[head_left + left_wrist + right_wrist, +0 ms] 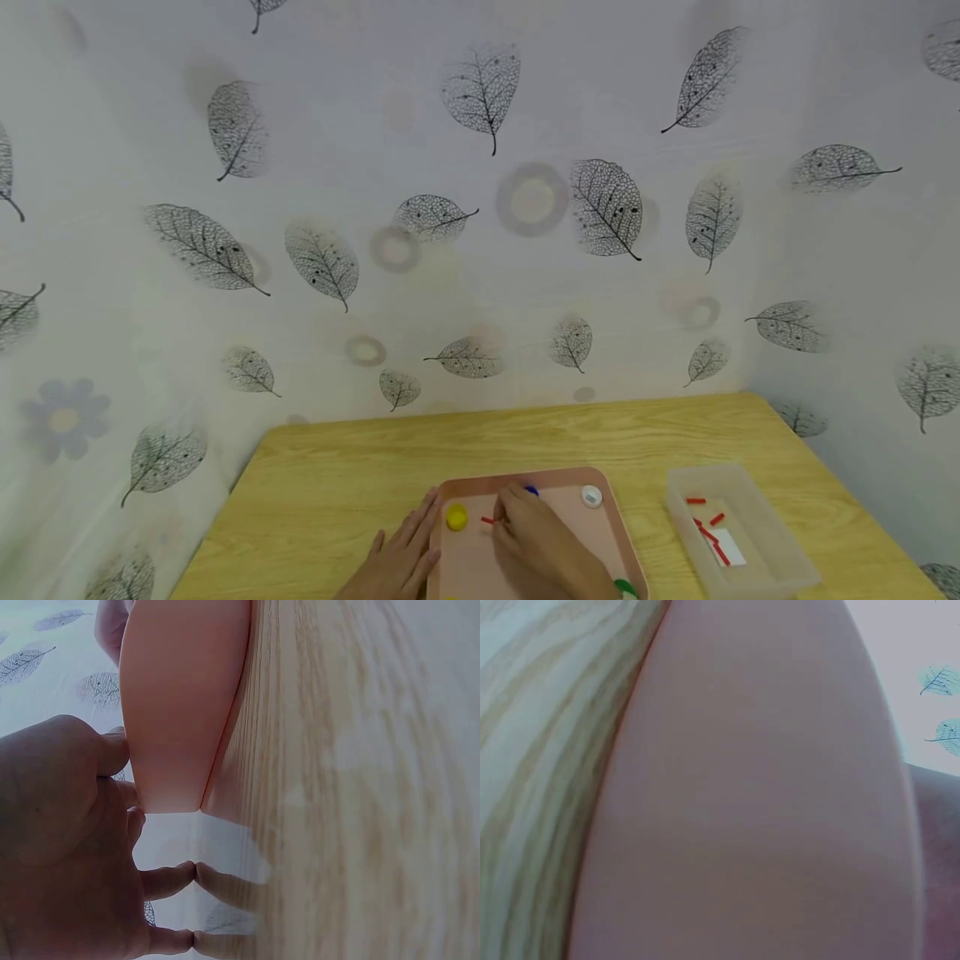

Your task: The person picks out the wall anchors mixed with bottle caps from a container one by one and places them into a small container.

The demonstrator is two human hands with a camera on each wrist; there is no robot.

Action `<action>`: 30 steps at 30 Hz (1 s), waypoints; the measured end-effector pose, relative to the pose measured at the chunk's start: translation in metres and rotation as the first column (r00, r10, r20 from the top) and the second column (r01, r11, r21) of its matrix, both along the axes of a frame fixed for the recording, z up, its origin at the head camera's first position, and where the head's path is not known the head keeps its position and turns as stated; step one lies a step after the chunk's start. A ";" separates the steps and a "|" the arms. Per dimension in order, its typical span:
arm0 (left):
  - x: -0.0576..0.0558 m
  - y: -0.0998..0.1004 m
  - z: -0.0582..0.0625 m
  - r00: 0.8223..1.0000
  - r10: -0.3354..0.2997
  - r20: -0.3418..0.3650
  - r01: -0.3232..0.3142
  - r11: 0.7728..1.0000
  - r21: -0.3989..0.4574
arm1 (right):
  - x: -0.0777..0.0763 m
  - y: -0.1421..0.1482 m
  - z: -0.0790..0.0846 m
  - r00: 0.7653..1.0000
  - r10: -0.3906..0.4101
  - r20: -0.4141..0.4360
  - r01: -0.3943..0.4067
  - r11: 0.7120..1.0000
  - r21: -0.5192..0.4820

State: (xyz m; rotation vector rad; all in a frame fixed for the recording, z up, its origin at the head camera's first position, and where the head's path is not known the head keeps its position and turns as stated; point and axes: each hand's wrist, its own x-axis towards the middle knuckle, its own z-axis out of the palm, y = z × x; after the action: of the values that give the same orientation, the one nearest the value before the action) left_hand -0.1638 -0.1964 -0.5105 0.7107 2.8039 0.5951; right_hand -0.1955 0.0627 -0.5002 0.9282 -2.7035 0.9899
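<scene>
A pink tray (525,477) lies on the wooden table. Over its middle, my right hand (543,537) has its fingertips together and pinches a short red stick (487,521), whose left end sticks out. My left hand (402,550) rests at the tray's left side with fingers extended. In the left wrist view, the left thumb (112,754) touches the tray's rim while other fingertips touch the table. Inside the tray are a yellow round piece (456,517), a partly hidden blue piece (531,490), a white round piece (592,497) and a green piece (626,588).
Right of the tray stands a translucent plastic box (776,533). It holds several red sticks (696,501) and a white card (729,547). Behind the table (337,462) rises a wall covering (465,283) with a leaf print. The tray's outer wall fills most of the right wrist view.
</scene>
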 end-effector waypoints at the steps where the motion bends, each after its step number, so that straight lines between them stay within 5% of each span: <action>1: 0.000 0.000 0.000 1.000 -0.007 -0.002 0.007 1.000 -0.003 | 0.001 0.001 0.001 1.000 -0.001 -0.016 0.001 1.000 -0.001; 6: -0.001 0.000 -0.001 1.000 0.000 0.013 0.000 1.000 0.004 | 0.007 0.006 0.008 0.998 -0.002 -0.060 0.002 1.000 0.001; 13: -0.001 0.001 -0.001 1.000 0.012 0.029 -0.012 1.000 0.003 | 0.013 0.016 0.012 0.999 -0.023 0.030 0.024 0.999 -0.030; 18: -0.001 -0.002 -0.001 1.000 -0.021 0.008 0.021 1.000 0.019 | 0.018 0.022 0.012 0.997 -0.069 0.016 0.070 0.997 -0.042; 21: 0.003 -0.011 -0.003 0.965 -0.210 -0.155 0.206 0.978 -0.042 | 0.019 0.025 0.014 0.994 -0.104 0.018 0.105 0.993 -0.047; 23: 0.004 -0.013 -0.003 0.953 -0.235 -0.194 0.227 0.972 -0.060 | 0.020 0.029 0.015 0.994 -0.106 0.026 0.107 0.993 -0.055; 25: 0.004 -0.012 -0.003 0.958 -0.231 -0.173 0.221 0.972 -0.076 | 0.022 0.032 0.017 0.995 -0.096 0.027 0.098 0.993 -0.059; 27: 0.002 -0.006 -0.001 0.992 -0.107 -0.059 0.104 0.993 -0.049 | 0.023 0.037 0.019 0.996 -0.089 0.026 0.090 0.994 -0.059; 30: -0.001 -0.001 0.000 1.000 -0.024 0.017 0.025 0.999 -0.034 | 0.024 0.042 0.020 0.994 -0.107 -0.015 0.107 0.994 -0.031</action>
State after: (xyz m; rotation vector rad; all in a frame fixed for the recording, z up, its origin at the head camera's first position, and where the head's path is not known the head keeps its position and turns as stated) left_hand -0.1648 -0.1970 -0.5101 0.7291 2.7794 0.5455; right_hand -0.1712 0.1046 -0.4797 0.7735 -2.6847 0.9947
